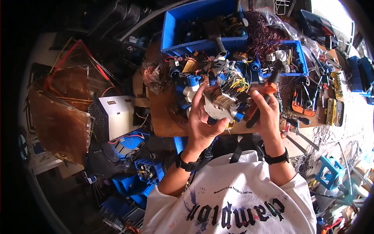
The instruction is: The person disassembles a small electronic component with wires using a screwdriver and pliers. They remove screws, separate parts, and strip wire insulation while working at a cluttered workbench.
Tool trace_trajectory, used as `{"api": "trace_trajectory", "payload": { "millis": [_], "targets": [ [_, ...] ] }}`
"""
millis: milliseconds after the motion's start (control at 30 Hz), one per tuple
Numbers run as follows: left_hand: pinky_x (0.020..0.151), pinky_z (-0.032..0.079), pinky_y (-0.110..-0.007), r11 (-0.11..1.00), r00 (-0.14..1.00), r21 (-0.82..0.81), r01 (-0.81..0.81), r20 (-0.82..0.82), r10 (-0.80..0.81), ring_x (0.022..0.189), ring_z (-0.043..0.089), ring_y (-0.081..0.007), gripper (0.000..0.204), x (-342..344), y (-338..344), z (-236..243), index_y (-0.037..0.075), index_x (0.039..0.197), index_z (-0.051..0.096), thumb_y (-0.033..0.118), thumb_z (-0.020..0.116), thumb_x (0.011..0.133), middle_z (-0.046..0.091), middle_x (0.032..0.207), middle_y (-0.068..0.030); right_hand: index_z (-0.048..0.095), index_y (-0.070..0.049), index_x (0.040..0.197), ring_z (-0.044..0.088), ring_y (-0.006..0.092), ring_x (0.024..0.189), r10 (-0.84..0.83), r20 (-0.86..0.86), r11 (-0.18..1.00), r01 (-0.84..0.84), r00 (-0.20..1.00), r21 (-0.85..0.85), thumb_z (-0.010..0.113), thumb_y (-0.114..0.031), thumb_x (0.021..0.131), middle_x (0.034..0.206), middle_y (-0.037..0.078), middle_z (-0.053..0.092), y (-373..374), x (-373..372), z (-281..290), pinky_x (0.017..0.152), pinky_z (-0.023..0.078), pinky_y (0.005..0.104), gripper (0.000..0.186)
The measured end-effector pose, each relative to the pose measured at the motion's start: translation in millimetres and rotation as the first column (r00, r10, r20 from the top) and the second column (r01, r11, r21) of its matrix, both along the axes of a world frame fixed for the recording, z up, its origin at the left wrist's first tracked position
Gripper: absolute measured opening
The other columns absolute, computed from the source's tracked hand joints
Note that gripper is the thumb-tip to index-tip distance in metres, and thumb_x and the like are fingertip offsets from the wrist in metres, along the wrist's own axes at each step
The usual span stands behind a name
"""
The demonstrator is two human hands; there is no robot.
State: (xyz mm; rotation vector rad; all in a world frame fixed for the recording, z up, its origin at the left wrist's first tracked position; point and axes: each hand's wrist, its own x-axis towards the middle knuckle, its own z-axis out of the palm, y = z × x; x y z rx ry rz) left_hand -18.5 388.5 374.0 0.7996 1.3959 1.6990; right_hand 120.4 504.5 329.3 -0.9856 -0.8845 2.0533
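Holding a pale, flat metal plate with a brown, ridged block [223, 102] just above the front of the brown wooden bench [165, 119], the left hand [200, 126] in the head view is cradling its edge; the right hand [269, 111] is grasping a pliers-like tool with orange-and-black handles [270, 89]. Working well is probably calling for bracing the plate firmly, fingers clear. The tool's long axis is running lower left to upper right, dark jaws pointing away; the plate is slanting toward lower right.

The wooden tabletop [167, 121] has a smooth plastic bin [183, 49] at its far side and a dull metal-looking plate [212, 109] above its near edge.
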Motion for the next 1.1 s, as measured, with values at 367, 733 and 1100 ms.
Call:
{"api": "trace_trajectory", "payload": {
  "millis": [367,733,1100],
  "targets": [
    [0.101,0.044,-0.039,0.999,0.917,0.03,-0.029,-0.398,0.038,0.122,0.048,-0.0259,0.101,-11,-9,-24,-0.003,0.147,0.022,0.028,0.082,0.073,0.039,0.137,-0.0164,0.064,-0.005,0.108,0.055,0.007,0.064,0.085,0.028,0.987,-0.081,0.996,-0.14,0.058,-0.004,0.086,0.1,0.003,0.062,-9,12,-16,0.059,0.045,0.0215,0.023],
    [0.09,0.049,-0.037,0.997,0.784,0.053,-0.056,-0.616,0.076,0.115,0.053,-0.0283,0.101,-22,-5,-27,-0.004,0.145,0.027,0.036,0.083,0.071,0.048,0.13,-0.0196,0.058,-0.006,0.096,0.047,0.0063,0.078,0.306,0.29,0.925,-0.355,0.907,0.133,0.056,-0.01,0.087,0.084,-0.003,0.053,-8,35,10,0.072,0.04,0.0229,0.01],
    [0.097,0.047,-0.035,0.997,0.986,0.023,-0.08,-0.145,0.083,0.118,0.053,-0.0233,0.1,-23,-4,-10,-0.002,0.148,0.02,0.027,0.08,0.074,0.047,0.134,-0.0157,0.055,-0.003,0.097,0.049,0.0058,0.082,0.299,0.263,0.929,-0.343,0.917,0.139,0.053,-0.004,0.089,0.09,-0.001,0.055,-12,34,16,0.076,0.04,0.0202,0.008]
  ]
}}
